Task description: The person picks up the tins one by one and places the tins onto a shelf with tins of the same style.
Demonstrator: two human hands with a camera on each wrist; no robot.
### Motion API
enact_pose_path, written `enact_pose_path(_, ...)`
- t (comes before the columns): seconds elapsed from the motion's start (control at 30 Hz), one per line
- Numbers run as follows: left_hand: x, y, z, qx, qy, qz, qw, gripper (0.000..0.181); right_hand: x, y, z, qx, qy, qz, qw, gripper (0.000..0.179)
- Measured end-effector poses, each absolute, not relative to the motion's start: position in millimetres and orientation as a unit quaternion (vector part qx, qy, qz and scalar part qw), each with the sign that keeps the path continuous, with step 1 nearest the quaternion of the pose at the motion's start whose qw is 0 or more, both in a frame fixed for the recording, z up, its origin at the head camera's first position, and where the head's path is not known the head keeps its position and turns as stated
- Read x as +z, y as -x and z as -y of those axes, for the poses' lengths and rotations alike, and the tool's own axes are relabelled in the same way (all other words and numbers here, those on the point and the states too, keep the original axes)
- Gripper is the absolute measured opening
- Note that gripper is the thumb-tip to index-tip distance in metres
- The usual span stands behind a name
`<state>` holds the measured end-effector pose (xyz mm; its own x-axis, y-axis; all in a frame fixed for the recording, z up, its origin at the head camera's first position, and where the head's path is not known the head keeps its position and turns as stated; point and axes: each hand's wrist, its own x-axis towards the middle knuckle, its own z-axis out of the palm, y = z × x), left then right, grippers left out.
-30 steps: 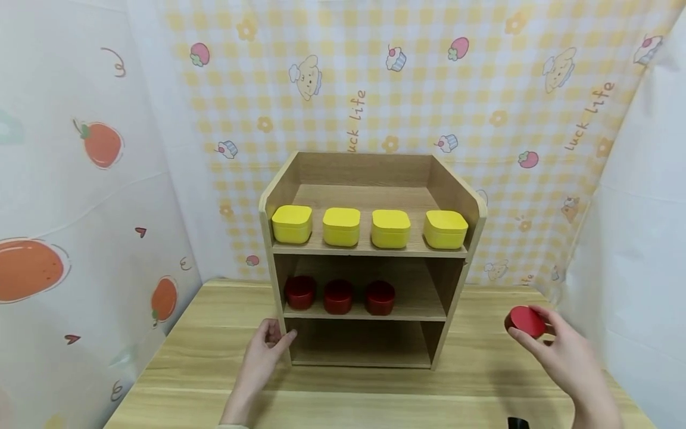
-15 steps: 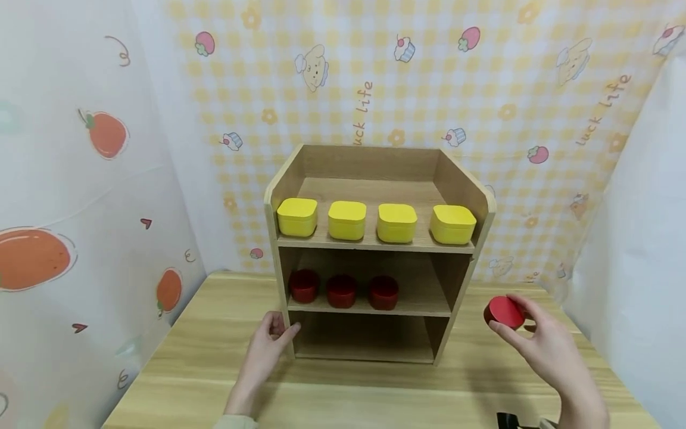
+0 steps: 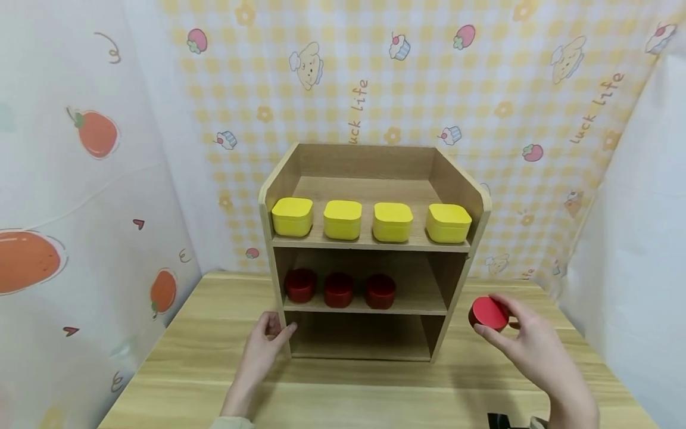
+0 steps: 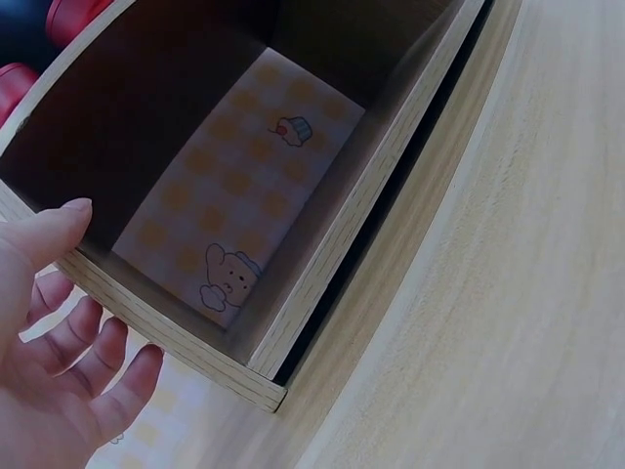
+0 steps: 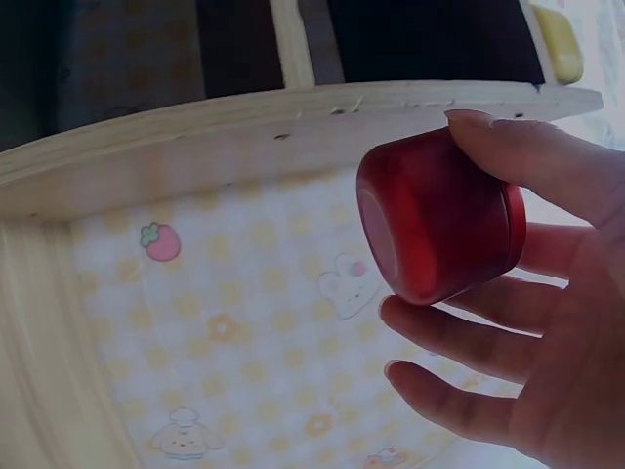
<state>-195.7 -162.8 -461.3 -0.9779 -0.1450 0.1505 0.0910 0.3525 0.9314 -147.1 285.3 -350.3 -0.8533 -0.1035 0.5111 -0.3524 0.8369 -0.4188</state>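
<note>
My right hand (image 3: 536,345) holds a small red lidded tin (image 3: 490,314) between thumb and fingers, in the air to the right of a wooden shelf (image 3: 370,244). In the right wrist view the thumb lies on top of the red tin (image 5: 435,215) and fingers support it from below, with the shelf's side panel behind. With its thumb on the inner side and fingers outside, my left hand (image 3: 262,351) grips the left side panel at the bottom compartment. The left wrist view shows the thumb (image 4: 59,230) over the panel's front edge.
Several yellow lidded boxes (image 3: 343,220) stand in a row on the top level. Three red tins (image 3: 339,291) sit on the middle level, from its left side to past the centre. A black object (image 3: 498,420) shows by the right wrist. Patterned cloth hangs behind the wood-grain table (image 3: 364,402).
My right hand has carried the red tin leftward, closer to the shelf's right side. The left hand keeps its grip on the left panel. The head view has shifted slightly.
</note>
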Motion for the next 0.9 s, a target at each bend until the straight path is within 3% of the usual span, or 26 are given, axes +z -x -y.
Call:
enact_pose_path(0.53, -460, 194, 164, -0.564, -0.024, 0.818, 0.105, 0.033, -341, 139, -262, 0.283, -0.170, 0.923, 0.200, 0.056)
enact_pose_path(0.9, -459, 194, 162, -0.569, -0.016, 0.816, 0.098, 0.037, -351, 151, -243, 0.281, -0.192, 0.915, 0.218, 0.051)
